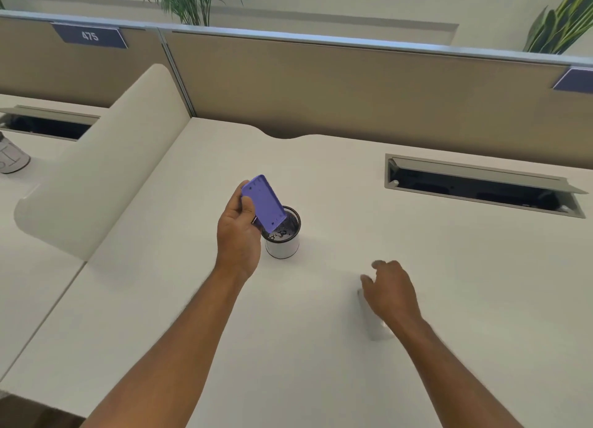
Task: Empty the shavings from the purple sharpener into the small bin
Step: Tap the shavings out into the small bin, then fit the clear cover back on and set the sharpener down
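Note:
My left hand (239,232) grips the purple sharpener (264,203), tilted with its lower end over the mouth of the small bin (284,248). The bin is a small round white cup with a dark mesh inside, and dark bits lie at its bottom. It stands on the white desk (321,315). My right hand (390,288) hovers low over the desk to the right of the bin, fingers loosely curled and apart. A pale, blurred object (375,326) lies under that hand; I cannot tell what it is or whether the hand touches it.
A beige divider panel (96,171) rises at the left. An open cable tray (481,187) is set into the desk at the back right, another (48,124) at the far left. A tan partition wall (321,84) runs behind, with plants beyond it.

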`<state>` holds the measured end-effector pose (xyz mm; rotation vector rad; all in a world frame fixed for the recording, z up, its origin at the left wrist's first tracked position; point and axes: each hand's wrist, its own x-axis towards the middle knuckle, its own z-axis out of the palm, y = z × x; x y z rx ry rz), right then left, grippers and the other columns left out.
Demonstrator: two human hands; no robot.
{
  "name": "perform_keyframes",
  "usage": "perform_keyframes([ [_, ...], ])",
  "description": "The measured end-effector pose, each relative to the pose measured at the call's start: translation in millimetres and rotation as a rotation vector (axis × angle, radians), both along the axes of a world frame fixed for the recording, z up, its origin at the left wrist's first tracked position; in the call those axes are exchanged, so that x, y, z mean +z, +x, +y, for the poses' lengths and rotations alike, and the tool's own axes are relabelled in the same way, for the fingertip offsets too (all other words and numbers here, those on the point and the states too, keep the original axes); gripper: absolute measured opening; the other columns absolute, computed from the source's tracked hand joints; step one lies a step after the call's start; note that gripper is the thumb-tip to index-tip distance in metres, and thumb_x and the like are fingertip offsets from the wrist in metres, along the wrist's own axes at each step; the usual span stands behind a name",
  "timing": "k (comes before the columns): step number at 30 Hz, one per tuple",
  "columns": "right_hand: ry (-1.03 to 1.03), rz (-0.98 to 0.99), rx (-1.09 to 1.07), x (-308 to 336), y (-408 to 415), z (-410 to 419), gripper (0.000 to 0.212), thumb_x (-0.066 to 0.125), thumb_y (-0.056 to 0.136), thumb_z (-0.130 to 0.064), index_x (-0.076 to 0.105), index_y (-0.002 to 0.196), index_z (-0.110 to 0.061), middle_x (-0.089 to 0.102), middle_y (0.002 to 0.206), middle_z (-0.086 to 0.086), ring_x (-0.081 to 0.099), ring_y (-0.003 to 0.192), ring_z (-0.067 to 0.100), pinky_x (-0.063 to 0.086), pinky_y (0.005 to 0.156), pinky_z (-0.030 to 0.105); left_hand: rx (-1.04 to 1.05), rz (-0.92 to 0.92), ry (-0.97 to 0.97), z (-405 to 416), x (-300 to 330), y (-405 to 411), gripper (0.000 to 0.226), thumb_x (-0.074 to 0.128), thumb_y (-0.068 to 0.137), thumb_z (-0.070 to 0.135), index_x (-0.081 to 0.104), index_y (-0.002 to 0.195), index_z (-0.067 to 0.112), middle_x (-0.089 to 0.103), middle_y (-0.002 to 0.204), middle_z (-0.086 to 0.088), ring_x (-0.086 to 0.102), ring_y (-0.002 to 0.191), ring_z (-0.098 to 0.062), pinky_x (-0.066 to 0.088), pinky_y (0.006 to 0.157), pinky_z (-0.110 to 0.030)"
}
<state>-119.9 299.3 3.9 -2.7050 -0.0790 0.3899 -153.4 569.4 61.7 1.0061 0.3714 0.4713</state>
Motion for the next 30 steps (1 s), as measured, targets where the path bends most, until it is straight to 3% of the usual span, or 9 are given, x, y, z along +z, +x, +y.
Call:
perform_keyframes([
  [5, -0.149, 0.139, -0.076, -19.0, -36.5, -17.4, 0.056, 0.062, 0.086, -0.052, 0.054, 0.120, -0.008, 0.052, 0.119, 0.012, 0.048, 0.117, 0.031, 0.047, 0.089, 0.038, -0.036, -0.034, -0.226, -20.3, 7.7, -18.9, 0.042, 0.043, 0.107, 0.025, 0.043, 0.148, 0.017, 0.061, 0.132, -0.004, 0.064, 0.112, -0.025, 0.054, 0.093, -0.047],
  [14, -0.020, 0.089, -0.116, -19.2, -55.8, -13.7, 0.049, 0.067, 0.085, -0.036, 0.045, 0.124, -0.017, 0.057, 0.118, 0.004, 0.054, 0.114, 0.028, 0.045, 0.086, 0.041, -0.097, 0.041, -0.356, -56.3, -0.2, -58.2, 0.032, 0.044, 0.106, 0.028, 0.062, 0.132, 0.029, 0.063, 0.139, -0.007, 0.052, 0.133, -0.036, 0.047, 0.101, -0.058],
  [17, 0.154, 0.046, -0.096, -20.4, -64.5, -14.4, 0.031, 0.056, 0.090, -0.017, 0.052, 0.121, -0.016, 0.064, 0.111, 0.007, 0.061, 0.104, 0.031, 0.048, 0.081, 0.037, -0.127, 0.080, -0.359, -67.7, -1.4, -69.1, 0.036, 0.042, 0.106, 0.029, 0.056, 0.139, 0.023, 0.057, 0.146, -0.010, 0.047, 0.137, -0.038, 0.045, 0.102, -0.056],
  [20, 0.358, 0.019, -0.133, -7.7, -71.3, -16.8, 0.020, 0.050, 0.092, -0.014, 0.064, 0.107, -0.015, 0.070, 0.094, 0.007, 0.067, 0.089, 0.031, 0.053, 0.076, 0.036, -0.139, 0.120, -0.380, -78.5, -0.1, -77.8, 0.038, 0.042, 0.106, 0.030, 0.053, 0.142, 0.021, 0.053, 0.149, -0.011, 0.056, 0.124, -0.033, 0.055, 0.091, -0.050],
  [23, 0.647, 0.021, -0.217, 18.7, -73.8, -12.9, 0.018, 0.052, 0.093, -0.027, 0.068, 0.092, -0.018, 0.069, 0.076, 0.008, 0.068, 0.070, 0.025, 0.060, 0.070, 0.051, -0.165, 0.125, -0.381, -88.6, -0.5, -82.2, 0.038, 0.042, 0.107, 0.029, 0.052, 0.143, 0.022, 0.059, 0.138, -0.008, 0.060, 0.113, -0.027, 0.058, 0.085, -0.047],
  [25, 0.732, -0.018, -0.153, 40.5, -72.8, -6.8, 0.034, 0.051, 0.095, -0.047, 0.064, 0.090, -0.015, 0.064, 0.080, 0.012, 0.060, 0.066, 0.021, 0.060, 0.068, 0.052, -0.185, 0.131, -0.376, -96.0, -1.3, -84.0, 0.038, 0.043, 0.106, 0.030, 0.053, 0.142, 0.023, 0.061, 0.133, -0.005, 0.061, 0.111, -0.026, 0.054, 0.092, -0.052],
  [27, 0.778, -0.070, -0.052, 61.8, -73.2, -1.7, 0.036, 0.047, 0.096, -0.056, 0.066, 0.101, -0.026, 0.067, 0.088, 0.000, 0.060, 0.076, 0.016, 0.061, 0.077, 0.042, -0.206, 0.135, -0.369, -106.1, -1.7, -85.2, 0.037, 0.044, 0.106, 0.030, 0.055, 0.141, 0.025, 0.062, 0.133, -0.003, 0.062, 0.111, -0.026, 0.052, 0.095, -0.053],
  [29, 0.819, -0.146, 0.034, 77.5, -76.8, 3.6, 0.026, 0.048, 0.100, -0.044, 0.066, 0.117, -0.038, 0.070, 0.103, -0.027, 0.064, 0.095, -0.005, 0.054, 0.088, 0.020, -0.224, 0.129, -0.372, -116.5, -1.3, -86.3, 0.036, 0.044, 0.106, 0.030, 0.057, 0.139, 0.026, 0.063, 0.136, -0.004, 0.063, 0.111, -0.025, 0.054, 0.091, -0.051],
  [30, 0.817, -0.183, 0.071, 82.7, -79.2, 5.4, 0.027, 0.050, 0.101, -0.034, 0.065, 0.123, -0.038, 0.067, 0.115, -0.031, 0.060, 0.107, -0.010, 0.049, 0.092, 0.013, -0.233, 0.124, -0.384, -120.5, -1.6, -87.1, 0.036, 0.043, 0.106, 0.030, 0.056, 0.140, 0.025, 0.062, 0.139, -0.006, 0.063, 0.111, -0.025, 0.056, 0.089, -0.049],
])
